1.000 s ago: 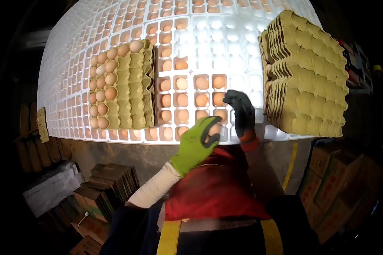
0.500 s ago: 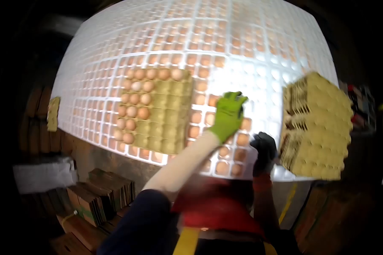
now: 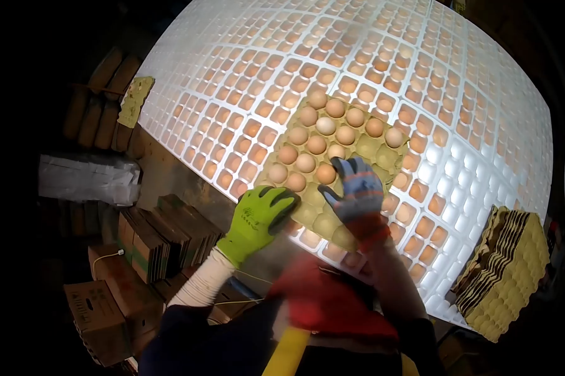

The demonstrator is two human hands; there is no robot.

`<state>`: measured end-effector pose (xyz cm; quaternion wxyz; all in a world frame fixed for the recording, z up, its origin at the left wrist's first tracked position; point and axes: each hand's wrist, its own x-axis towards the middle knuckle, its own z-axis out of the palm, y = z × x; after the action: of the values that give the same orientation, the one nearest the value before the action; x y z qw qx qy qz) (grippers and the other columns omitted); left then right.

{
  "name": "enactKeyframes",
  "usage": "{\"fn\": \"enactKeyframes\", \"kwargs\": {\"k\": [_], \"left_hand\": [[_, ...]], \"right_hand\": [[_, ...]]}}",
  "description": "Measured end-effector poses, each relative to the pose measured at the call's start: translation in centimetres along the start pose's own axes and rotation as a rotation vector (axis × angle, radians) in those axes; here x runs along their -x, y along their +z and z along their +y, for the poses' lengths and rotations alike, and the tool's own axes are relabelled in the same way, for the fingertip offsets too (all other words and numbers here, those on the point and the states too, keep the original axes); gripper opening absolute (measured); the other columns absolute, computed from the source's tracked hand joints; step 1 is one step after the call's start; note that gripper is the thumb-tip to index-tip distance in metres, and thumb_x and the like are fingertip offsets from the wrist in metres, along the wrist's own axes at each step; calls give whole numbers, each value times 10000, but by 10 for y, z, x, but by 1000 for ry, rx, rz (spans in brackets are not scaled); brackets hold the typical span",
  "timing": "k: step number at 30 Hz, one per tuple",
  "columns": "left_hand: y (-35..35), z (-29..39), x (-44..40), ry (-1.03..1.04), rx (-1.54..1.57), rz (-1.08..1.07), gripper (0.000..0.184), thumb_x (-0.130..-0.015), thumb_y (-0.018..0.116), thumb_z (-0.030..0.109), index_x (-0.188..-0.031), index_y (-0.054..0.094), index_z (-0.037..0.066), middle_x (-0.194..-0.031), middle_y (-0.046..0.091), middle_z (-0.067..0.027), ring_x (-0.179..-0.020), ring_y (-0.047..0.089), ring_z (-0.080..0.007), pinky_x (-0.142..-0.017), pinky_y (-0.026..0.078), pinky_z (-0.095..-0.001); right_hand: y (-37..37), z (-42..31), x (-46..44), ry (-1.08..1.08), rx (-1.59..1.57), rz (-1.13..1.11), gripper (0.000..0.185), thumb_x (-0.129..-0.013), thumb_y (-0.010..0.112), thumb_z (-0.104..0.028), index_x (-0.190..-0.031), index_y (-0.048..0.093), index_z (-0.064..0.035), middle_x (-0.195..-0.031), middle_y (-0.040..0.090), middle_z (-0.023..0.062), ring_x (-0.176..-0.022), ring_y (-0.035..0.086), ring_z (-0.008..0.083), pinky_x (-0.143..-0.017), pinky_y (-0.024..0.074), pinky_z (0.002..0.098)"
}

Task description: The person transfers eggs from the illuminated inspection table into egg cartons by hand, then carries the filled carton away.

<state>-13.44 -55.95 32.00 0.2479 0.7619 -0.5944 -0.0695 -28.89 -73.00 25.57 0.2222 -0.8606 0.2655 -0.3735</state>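
Observation:
A cardboard egg tray [image 3: 383,152] lies on white plastic egg trays, partly filled with brown eggs [image 3: 317,145]. My left hand [image 3: 255,219], in a green glove with dark fingertips, is at the tray's near-left corner. Its fingers curl over the corner cells, and whatever lies beneath them is hidden. My right hand [image 3: 357,194], in a blue-grey glove with an orange cuff, is palm down over the tray's right part. Thumb and forefinger are apart, near an egg [image 3: 326,173] in its cell; no egg shows in the grip. Several cells along the near side hold no egg.
White plastic trays [image 3: 257,119] with eggs in many cells spread across the surface. At right stands a stack of cardboard egg trays [image 3: 505,276]. Flattened cardboard boxes [image 3: 163,235] and a carton [image 3: 98,319] are at lower left. A single tray piece [image 3: 135,102] sits at the far-left edge.
My view has turned, shifting the cardboard tray rightward and tilting it in the picture. My left hand has moved from the loose eggs to the tray's corner; my right hand has come over the tray.

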Motion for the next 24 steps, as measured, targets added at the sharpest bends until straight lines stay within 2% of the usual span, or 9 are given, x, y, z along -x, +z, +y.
{"fn": "enactKeyframes", "kwargs": {"k": [3, 8, 11, 14, 16, 18, 20, 21, 24], "left_hand": [[3, -39, -3, 317, -301, -325, 373, -803, 729, 164, -1165, 642, 192, -1142, 650, -6, -991, 624, -240, -787, 481, -410], [-22, -71, 1, 238, 5, -270, 494, -766, 804, 167, -1224, 618, 152, -1173, 654, -24, -1002, 638, -228, -834, 505, -382], [-42, -78, 30, -581, 1245, -24, 386, -856, 766, 133, -1205, 623, 54, -1231, 640, -56, -995, 619, -141, -842, 523, -282], [-36, -100, 44, -708, 1345, -13, 430, -812, 789, 88, -1205, 619, 47, -1213, 641, -40, -994, 625, -151, -858, 536, -310], [-15, -90, 30, -411, 418, -4, 429, -824, 798, 250, -1185, 630, 87, -1103, 649, -64, -947, 625, -189, -796, 516, -311], [-16, -70, 8, -202, -50, -5, 379, -819, 807, 260, -1129, 664, 95, -1031, 650, -72, -909, 634, -218, -782, 519, -318], [-8, -78, 7, -188, -84, -38, 405, -798, 820, 230, -1150, 665, 104, -1003, 658, -59, -850, 634, -199, -749, 521, -324], [-5, -80, 7, -176, -133, -76, 437, -776, 833, 200, -1171, 666, 113, -975, 665, -47, -792, 634, -180, -716, 523, -329], [-23, -90, 17, -436, 381, -57, 430, -853, 783, 307, -1189, 636, 82, -1006, 662, -45, -858, 655, -182, -725, 515, -302]], "right_hand": [[23, -9, -27, 129, 306, -563, 507, -727, 882, -257, -1139, 635, -95, -1140, 600, 106, -1011, 650, 322, -859, 555, 431], [-4, 0, -18, 358, -451, -298, 511, -719, 860, -117, -1158, 606, -52, -1131, 577, 136, -1053, 623, 328, -865, 562, 407], [20, -22, -23, 175, -418, -269, 468, -708, 859, -158, -1090, 611, -47, -1078, 580, 127, -918, 624, 321, -731, 559, 441], [52, -67, -20, 114, 187, -494, 421, -719, 847, -239, -1035, 625, -71, -1037, 597, 110, -877, 615, 337, -717, 543, 434], [61, -68, -17, 54, 330, -506, 404, -721, 837, -304, -995, 634, -89, -1010, 612, 109, -885, 632, 344, -713, 544, 425], [37, -59, -25, 229, -23, -419, 354, -751, 833, -230, -1013, 643, -86, -977, 620, 130, -875, 645, 348, -710, 547, 435], [23, -25, -10, 277, -382, -323, 318, -826, 791, -151, -1092, 635, -72, -1018, 669, 125, -880, 686, 292, -654, 568, 396], [0, -37, -18, 855, -820, -402, 358, -899, 719, -104, -1231, 591, -60, -1084, 690, 117, -879, 706, 223, -596, 577, 322], [-12, -36, -28, 859, -1182, -178, 460, -925, 624, -71, -1370, 509, -62, -1157, 658, 118, -900, 709, 180, -576, 573, 262]]}}
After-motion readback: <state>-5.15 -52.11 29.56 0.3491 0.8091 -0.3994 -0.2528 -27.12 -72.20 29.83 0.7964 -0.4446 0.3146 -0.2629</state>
